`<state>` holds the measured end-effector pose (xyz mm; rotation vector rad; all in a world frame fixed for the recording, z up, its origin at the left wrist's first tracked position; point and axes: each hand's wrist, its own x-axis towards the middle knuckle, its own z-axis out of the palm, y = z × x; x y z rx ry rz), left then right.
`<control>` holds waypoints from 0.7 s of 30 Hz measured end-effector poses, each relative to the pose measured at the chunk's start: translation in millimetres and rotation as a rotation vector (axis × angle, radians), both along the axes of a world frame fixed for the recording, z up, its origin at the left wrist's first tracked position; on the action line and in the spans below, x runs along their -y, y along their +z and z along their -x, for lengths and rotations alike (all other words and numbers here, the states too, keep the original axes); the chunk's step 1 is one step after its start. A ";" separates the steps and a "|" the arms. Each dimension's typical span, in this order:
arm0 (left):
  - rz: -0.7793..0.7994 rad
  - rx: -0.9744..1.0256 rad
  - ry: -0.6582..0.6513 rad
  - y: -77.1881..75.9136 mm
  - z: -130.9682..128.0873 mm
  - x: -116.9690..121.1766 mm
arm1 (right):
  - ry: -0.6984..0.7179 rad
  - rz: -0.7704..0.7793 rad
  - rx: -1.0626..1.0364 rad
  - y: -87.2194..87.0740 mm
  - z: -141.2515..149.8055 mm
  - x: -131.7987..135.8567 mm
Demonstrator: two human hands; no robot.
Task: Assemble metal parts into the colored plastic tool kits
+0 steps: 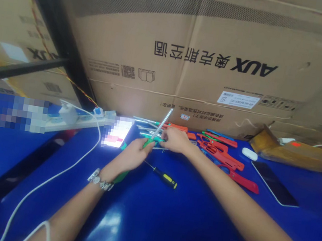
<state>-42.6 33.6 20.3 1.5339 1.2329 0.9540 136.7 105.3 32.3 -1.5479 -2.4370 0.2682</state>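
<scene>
My left hand [134, 155] is closed round a green-handled tool [149, 142] whose silver metal shaft [163, 121] slants up and away toward the cardboard. My right hand [176, 140] is closed beside it, fingers pinched at the same green part where the shaft meets the handle. Both hands hover over the blue table [163, 218] near its far edge. A wristwatch [99, 180] sits on my left wrist. A black and yellow screwdriver [162, 175] lies on the table just below my hands.
Several red and orange plastic tools [222, 154] lie right of my hands. A lit phone [116, 132] and a white power strip [81, 120] with cables sit left. A dark phone [275, 183], a white earbud case [249, 153] and large cardboard boxes [208, 54] are behind.
</scene>
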 end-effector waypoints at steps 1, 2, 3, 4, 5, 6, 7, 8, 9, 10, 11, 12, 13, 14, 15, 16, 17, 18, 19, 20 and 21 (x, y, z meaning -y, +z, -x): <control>-0.013 -0.007 0.001 0.3 -0.3 0.5 | -0.029 0.007 -0.112 -1.3 -4.2 0.6; -0.028 -0.023 0.000 0.7 -0.8 1.1 | -0.061 0.030 -0.275 -2.6 -9.2 1.7; -0.047 -0.051 -0.004 1.2 -1.5 1.7 | -0.096 0.073 -0.475 -3.8 -14.9 3.4; -0.074 -0.090 -0.011 1.7 -2.6 2.6 | -0.131 0.133 -0.694 -4.6 -20.8 5.8; -0.108 -0.137 -0.019 2.0 -4.0 3.6 | -0.163 0.198 -0.897 -5.1 -26.8 8.7; -0.145 -0.187 -0.028 2.2 -5.8 4.9 | -0.190 0.257 -1.069 -4.9 -32.6 12.0; -0.179 -0.239 -0.036 2.2 -7.9 6.3 | -0.220 0.303 -1.211 -4.0 -37.9 15.6; -0.203 -0.291 -0.047 1.9 -10.1 7.8 | -0.244 0.334 -1.324 -2.4 -42.6 19.1; -0.217 -0.347 -0.056 1.5 -12.3 9.3 | -0.261 0.355 -1.414 -0.2 -46.6 22.5; -0.227 -0.408 -0.063 1.0 -14.3 10.6 | -0.272 0.368 -1.484 2.4 -49.8 25.6; -0.233 -0.472 -0.069 0.5 -16.0 11.7 | -0.280 0.374 -1.539 5.2 -52.1 28.2; -0.240 -0.534 -0.074 0.1 -17.4 12.5 | -0.288 0.371 -1.585 7.9 -53.7 30.4; -0.249 -0.591 -0.078 0.0 -18.4 13.1 | -0.293 0.360 -1.623 10.1 -54.6 32.2; -0.259 -0.641 -0.080 0.2 -19.1 13.5 | -0.298 0.345 -1.651 11.9 -54.9 33.7; -0.269 -0.683 -0.081 0.8 -19.5 13.7 | -0.305 0.330 -1.664 13.1 -54.8 34.9; -0.273 -0.719 -0.086 1.5 -19.7 13.9 | -0.314 0.316 -1.665 13.7 -54.4 36.0; -0.272 -0.751 -0.093 2.4 -19.7 14.1 | -0.322 0.303 -1.657 13.8 -54.0 36.9; -0.271 -0.779 -0.101 3.4 -19.7 14.4 | -0.325 0.290 -1.646 13.7 -53.5 37.7; -0.268 -0.804 -0.107 4.3 -19.6 14.7 | -0.324 0.275 -1.635 13.4 -53.2 38.3; -0.265 -0.826 -0.112 5.1 -19.5 15.0 | -0.318 0.256 -1.627 13.2 -53.1 38.7; -0.263 -0.844 -0.113 5.7 -19.5 15.4 | -0.308 0.233 -1.619 13.0 -53.1 39.0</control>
